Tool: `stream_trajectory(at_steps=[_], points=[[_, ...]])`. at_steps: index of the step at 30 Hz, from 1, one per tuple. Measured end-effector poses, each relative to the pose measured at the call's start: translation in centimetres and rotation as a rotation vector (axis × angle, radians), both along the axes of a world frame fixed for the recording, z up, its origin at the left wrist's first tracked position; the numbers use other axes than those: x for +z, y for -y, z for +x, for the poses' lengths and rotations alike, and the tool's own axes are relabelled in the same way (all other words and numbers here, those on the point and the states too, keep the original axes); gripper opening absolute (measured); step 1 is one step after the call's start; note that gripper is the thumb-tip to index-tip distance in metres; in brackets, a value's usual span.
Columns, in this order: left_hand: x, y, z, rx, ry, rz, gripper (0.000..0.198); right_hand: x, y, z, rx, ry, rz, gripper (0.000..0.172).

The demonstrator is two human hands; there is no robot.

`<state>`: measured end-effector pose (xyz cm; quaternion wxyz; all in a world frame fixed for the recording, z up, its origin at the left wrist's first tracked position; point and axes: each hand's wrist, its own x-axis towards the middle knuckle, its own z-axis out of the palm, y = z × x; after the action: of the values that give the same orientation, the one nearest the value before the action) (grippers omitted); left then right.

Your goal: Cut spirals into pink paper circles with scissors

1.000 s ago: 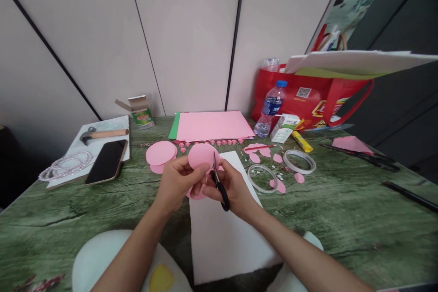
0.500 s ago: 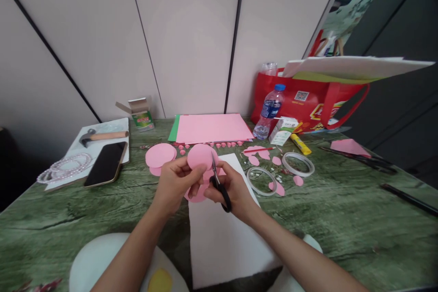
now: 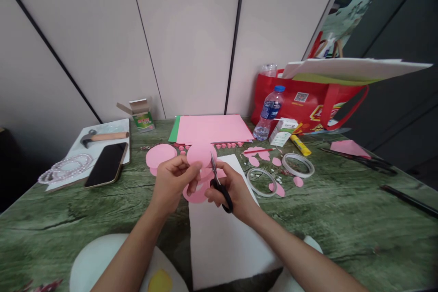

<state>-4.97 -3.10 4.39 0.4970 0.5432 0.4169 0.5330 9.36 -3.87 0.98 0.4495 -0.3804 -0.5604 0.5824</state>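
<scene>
Between the thumb and fingers of my left hand [image 3: 173,182] is a pink paper circle [image 3: 198,154], held up above the table. My right hand [image 3: 234,189] grips small scissors [image 3: 221,187] with black handles. Their blades point upward at the circle's right edge; whether they touch the paper I cannot tell. Below my hands more pink paper circles [image 3: 196,194] lie at the top of a white sheet [image 3: 222,242], partly hidden by my fingers. A stack of pink circles [image 3: 160,156] rests left of my hands.
Pink and green paper sheets [image 3: 212,128] lie at the back. Rightward are tape rolls [image 3: 298,165], a red pencil [image 3: 259,150], a glue stick [image 3: 300,144], a water bottle [image 3: 269,112] and a red bag [image 3: 308,100]. Leftward are a phone [image 3: 106,164], a hammer [image 3: 106,137] and beads [image 3: 66,169].
The pink circle and my left hand have shifted slightly left, a little away from the scissors. My right hand keeps its grip on the scissors, nearly unmoved.
</scene>
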Motion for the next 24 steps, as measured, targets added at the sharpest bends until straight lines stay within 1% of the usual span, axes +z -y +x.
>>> stream_trajectory(at_steps=[3, 7, 10, 13, 16, 20, 24], points=[[0.15, 0.07, 0.12, 0.006, 0.003, 0.003, 0.019, -0.03, 0.02, -0.02, 0.005, -0.005, -0.004, 0.052], [0.33, 0.23, 0.4, 0.02, -0.075, 0.01, 0.022, -0.02, 0.04, -0.25, 0.008, 0.004, 0.0, 0.052], [0.17, 0.24, 0.5, 0.027, -0.13, 0.023, 0.025, 0.19, 0.14, -0.37, 0.016, 0.012, -0.012, 0.05], [-0.14, 0.17, 0.44, 0.043, -0.148, 0.023, 0.025, 0.29, 0.18, -0.31, 0.029, -0.011, -0.019, 0.053], [-0.38, 0.12, 0.38, 0.04, -0.169, 0.023, 0.023, 0.03, 0.04, -0.15, 0.039, -0.064, 0.004, 0.059], [-0.48, 0.16, 0.45, 0.008, -0.203, 0.014, 0.024, -0.43, -0.19, -0.04, 0.03, -0.093, 0.065, 0.059], [-0.38, 0.23, 0.46, 0.014, -0.212, 0.027, 0.022, -0.45, -0.23, -0.1, 0.027, -0.101, 0.061, 0.06]])
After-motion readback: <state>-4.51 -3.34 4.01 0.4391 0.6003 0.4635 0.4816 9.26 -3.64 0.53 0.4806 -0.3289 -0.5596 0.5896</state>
